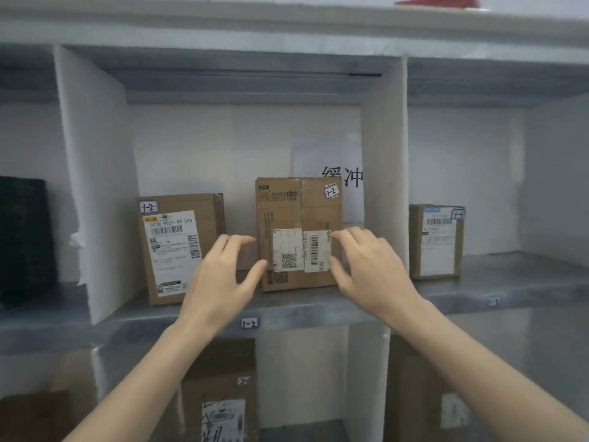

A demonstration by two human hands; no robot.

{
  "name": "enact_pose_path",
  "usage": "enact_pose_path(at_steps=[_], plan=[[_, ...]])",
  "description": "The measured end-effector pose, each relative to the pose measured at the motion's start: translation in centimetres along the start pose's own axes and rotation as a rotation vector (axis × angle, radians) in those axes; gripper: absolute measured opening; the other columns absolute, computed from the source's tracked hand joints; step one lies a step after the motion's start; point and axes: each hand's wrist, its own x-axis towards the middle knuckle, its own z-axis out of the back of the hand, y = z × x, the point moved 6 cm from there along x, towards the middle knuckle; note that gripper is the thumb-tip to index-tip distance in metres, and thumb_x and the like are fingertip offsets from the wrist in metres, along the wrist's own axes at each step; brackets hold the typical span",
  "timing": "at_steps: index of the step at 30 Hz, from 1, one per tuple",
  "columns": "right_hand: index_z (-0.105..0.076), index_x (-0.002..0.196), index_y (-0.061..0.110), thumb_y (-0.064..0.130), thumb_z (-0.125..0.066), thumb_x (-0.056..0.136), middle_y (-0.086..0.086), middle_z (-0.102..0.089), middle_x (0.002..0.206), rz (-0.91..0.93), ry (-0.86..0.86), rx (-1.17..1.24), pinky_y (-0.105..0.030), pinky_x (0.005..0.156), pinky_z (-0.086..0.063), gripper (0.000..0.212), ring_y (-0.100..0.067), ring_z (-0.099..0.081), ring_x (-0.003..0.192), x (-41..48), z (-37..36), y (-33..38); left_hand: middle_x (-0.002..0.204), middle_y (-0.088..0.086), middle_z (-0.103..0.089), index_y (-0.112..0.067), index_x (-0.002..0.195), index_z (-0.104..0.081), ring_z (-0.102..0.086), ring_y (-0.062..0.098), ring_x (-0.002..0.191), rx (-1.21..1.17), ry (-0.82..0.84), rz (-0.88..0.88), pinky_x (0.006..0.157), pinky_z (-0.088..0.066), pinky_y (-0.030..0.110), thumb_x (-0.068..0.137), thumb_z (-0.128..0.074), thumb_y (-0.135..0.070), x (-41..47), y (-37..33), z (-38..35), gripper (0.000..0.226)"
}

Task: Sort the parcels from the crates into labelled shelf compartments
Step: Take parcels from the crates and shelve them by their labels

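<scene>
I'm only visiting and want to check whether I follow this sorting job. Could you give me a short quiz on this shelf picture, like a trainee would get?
1. True or false: the taped box between the left hand and the right hand carries the same number as the shelf label below it.
2. Where is the dark bundle? A: in the compartment left of the hands. B: in the compartment right of them. C: on top of the shelf unit.
3. Fill in: the small box in the right compartment is tagged ___.
Key: 1 true; 2 A; 3 1-3.
</scene>
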Motion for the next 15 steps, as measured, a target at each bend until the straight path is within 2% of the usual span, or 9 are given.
enact_pose_path(at_steps=[2, 4, 8, 10, 11, 13, 15], plan=[[-0.062, 0.113, 0.011, 0.03, -0.053, 0.089, -0.004, -0.066, 0.101, -0.013, 0.026, 0.008, -0.039, 0.076, -0.048, 0.032, -0.027, -0.062, 0.093, -1.0, 1.4, 0.7, 0.093, -0.013, -0.058, -0.023, 0.112, -0.061, -0.058, 0.003, 0.085, -0.066, -0.007, -0.058, 0.075, -0.054, 0.037, 0.09, -0.064, -0.034, -0.2, -1.2, 1.0, 0.024], [-0.063, 0.111, 0.013, 0.033, -0.047, 0.089, -0.002, -0.067, 0.098, -0.038, 0.039, 0.011, -0.039, 0.075, -0.049, 0.034, -0.025, -0.062, 0.091, -2.2, 3.4, 0.7, 0.085, -0.016, -0.062, -0.026, 0.105, -0.063, -0.061, 0.003, 0.078, -0.151, 0.01, -0.101, 0.071, -0.055, 0.036, 0.091, -0.064, -0.034, -0.2, -3.2, 1.5, 0.016], [-0.062, 0.113, 0.013, 0.031, -0.052, 0.088, -0.001, -0.069, 0.095, -0.138, 0.01, -0.05, -0.038, 0.074, -0.051, 0.032, -0.023, -0.066, 0.087, -6.0, 8.4, -1.9, 0.085, -0.017, -0.065, -0.027, 0.104, -0.066, -0.062, 0.003, 0.078, -0.348, 0.077, -0.175, 0.072, -0.055, 0.035, 0.089, -0.058, -0.043, -0.2, -8.8, 0.5, 0.023], [-0.059, 0.119, 0.013, 0.029, -0.055, 0.089, -0.003, -0.069, 0.101, -0.203, 0.009, -0.127, -0.04, 0.079, -0.05, 0.035, -0.025, -0.066, 0.092, -8.3, 11.3, -4.0, 0.104, -0.017, -0.065, -0.027, 0.117, -0.062, -0.061, 0.001, 0.095, -0.401, 0.183, -0.236, 0.086, -0.053, 0.035, 0.094, -0.056, -0.043, -0.5, -12.1, -1.4, 0.029], [-0.057, 0.124, 0.013, 0.029, -0.057, 0.091, -0.004, -0.069, 0.106, -0.239, 0.027, -0.176, -0.04, 0.083, -0.048, 0.037, -0.026, -0.064, 0.098, -9.6, 12.8, -5.1, 0.121, -0.014, -0.061, -0.026, 0.127, -0.057, -0.057, 0.003, 0.111, -0.386, 0.265, -0.273, 0.098, -0.047, 0.035, 0.096, -0.051, -0.047, -0.8, -13.9, -2.6, 0.038], [-0.046, 0.136, 0.018, 0.033, -0.055, 0.094, -0.003, -0.063, 0.121, -0.334, 0.1, -0.267, -0.038, 0.093, -0.042, 0.046, -0.025, -0.058, 0.112, -12.4, 15.8, -7.8, 0.149, -0.011, -0.041, -0.027, 0.145, -0.04, -0.035, 0.007, 0.137, -0.333, 0.426, -0.34, 0.116, -0.028, 0.034, 0.092, -0.034, -0.06, -1.5, -18.0, -5.3, 0.063], [-0.034, 0.144, 0.023, 0.04, -0.048, 0.095, 0.001, -0.056, 0.133, -0.453, 0.204, -0.364, -0.035, 0.099, -0.036, 0.054, -0.021, -0.052, 0.121, -15.6, 19.0, -10.6, 0.16, -0.009, -0.023, -0.027, 0.152, -0.027, -0.018, 0.006, 0.146, -0.342, 0.529, -0.367, 0.121, -0.016, 0.032, 0.084, -0.021, -0.069, -2.2, -22.4, -7.6, 0.081]])
